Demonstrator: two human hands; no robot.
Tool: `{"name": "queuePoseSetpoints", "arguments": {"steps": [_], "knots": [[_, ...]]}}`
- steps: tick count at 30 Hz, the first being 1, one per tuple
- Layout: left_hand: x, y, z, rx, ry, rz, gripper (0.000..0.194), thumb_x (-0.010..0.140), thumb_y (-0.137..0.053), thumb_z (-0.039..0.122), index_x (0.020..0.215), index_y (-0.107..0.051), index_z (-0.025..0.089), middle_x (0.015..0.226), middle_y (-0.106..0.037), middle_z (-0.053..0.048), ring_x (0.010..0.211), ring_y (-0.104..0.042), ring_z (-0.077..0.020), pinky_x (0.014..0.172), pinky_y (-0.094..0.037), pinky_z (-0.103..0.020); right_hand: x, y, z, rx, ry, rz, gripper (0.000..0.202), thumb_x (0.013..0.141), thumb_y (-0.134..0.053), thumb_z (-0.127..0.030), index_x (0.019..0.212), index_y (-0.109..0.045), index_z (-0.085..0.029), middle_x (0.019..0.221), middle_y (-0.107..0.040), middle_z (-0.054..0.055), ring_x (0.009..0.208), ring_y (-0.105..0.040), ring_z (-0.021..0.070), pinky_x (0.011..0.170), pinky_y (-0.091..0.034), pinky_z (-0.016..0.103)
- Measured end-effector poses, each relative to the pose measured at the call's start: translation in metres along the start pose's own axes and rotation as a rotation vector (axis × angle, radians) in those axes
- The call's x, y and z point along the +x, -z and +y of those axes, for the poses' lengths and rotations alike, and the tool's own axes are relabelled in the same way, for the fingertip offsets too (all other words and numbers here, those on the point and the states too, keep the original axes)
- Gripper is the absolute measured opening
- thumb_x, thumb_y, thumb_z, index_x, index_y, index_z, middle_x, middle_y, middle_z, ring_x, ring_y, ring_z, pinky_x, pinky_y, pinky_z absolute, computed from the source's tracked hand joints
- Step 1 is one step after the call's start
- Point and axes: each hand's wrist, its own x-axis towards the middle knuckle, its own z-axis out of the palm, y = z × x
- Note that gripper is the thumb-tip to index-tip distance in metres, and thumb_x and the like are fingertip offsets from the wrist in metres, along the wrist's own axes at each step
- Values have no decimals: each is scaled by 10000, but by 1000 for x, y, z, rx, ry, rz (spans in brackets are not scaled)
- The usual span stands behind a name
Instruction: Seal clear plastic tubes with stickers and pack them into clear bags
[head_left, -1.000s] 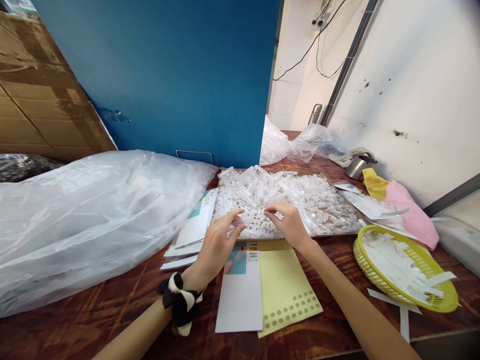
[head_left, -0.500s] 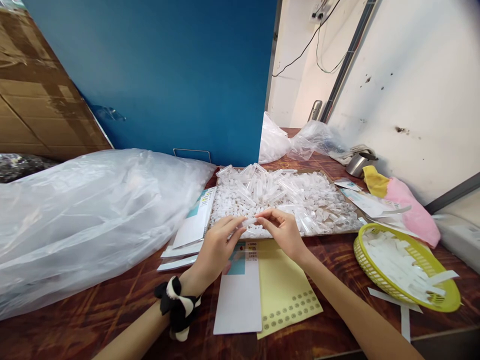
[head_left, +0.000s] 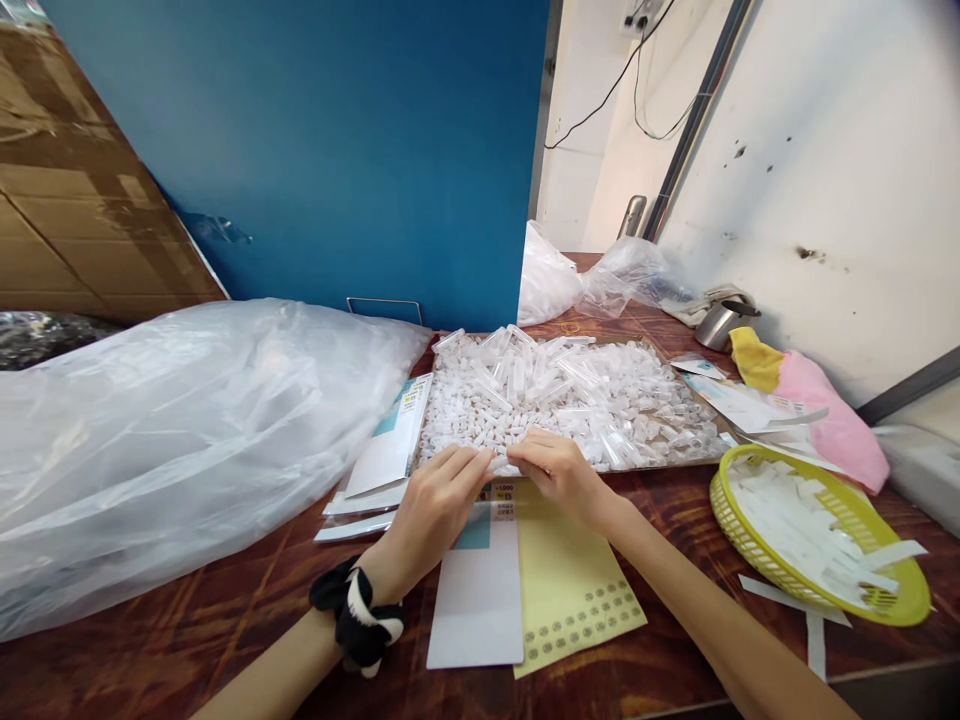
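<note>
My left hand (head_left: 444, 497) and my right hand (head_left: 559, 477) meet fingertip to fingertip at the near edge of a tray (head_left: 660, 464) heaped with small clear plastic pieces (head_left: 480, 405). Between them, a small clear plastic piece (head_left: 501, 465) is pinched from both ends; its exact shape is too small to make out. Longer clear tubes (head_left: 517, 375) lie on top of the heap. Right below my hands are a white printed card (head_left: 476, 610) in a clear sleeve and a yellow sheet (head_left: 562, 580) with rows of round grey stickers.
A yellow basket (head_left: 911, 590) of white paper strips stands at right, loose strips beside it. A big translucent bag (head_left: 187, 430) fills the left. More printed cards (head_left: 386, 450) lean left of the tray. A pink and yellow cloth (head_left: 832, 420) and a metal cup (head_left: 726, 325) lie behind right.
Both hands have turned knuckles-up and their fingers have closed in lower over the small clear piece. The cards, sheet and tray have stayed put.
</note>
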Motion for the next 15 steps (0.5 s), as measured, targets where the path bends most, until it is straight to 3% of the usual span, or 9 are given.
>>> {"name": "queuePoseSetpoints", "arguments": {"steps": [3,6,11,15], "knots": [[6,5,0,-36,81,83,198,941,-433,221,1085,-563,181,917,-646,-59,865,-591,-181,767,-482,-297,4,10,7,26,-176,128,309,922,-438,-394,805,-650,-202,659,-612,15,596,-541,148,576,-433,270],[9,11,-4,-56,187,151,204,933,-460,226,1105,-562,192,955,-640,-52,898,-584,-177,809,-472,-301,4,26,23,-165,-304,238,339,919,-420,-389,758,-638,-187,654,-598,19,600,-534,149,588,-433,277],[4,10,-11,-47,185,115,199,932,-458,227,1091,-570,186,964,-643,-55,911,-581,-189,816,-470,-314,-4,35,39,-333,-290,101,53,760,-656,-254,768,-674,-205,744,-599,31,799,-529,210,760,-417,350],[2,6,-5,-39,142,68,210,933,-453,210,1104,-567,168,950,-648,-60,891,-581,-194,797,-473,-321,-6,24,38,-428,-301,22,62,725,-700,-227,723,-651,-190,731,-594,42,791,-497,233,744,-393,372]]}}
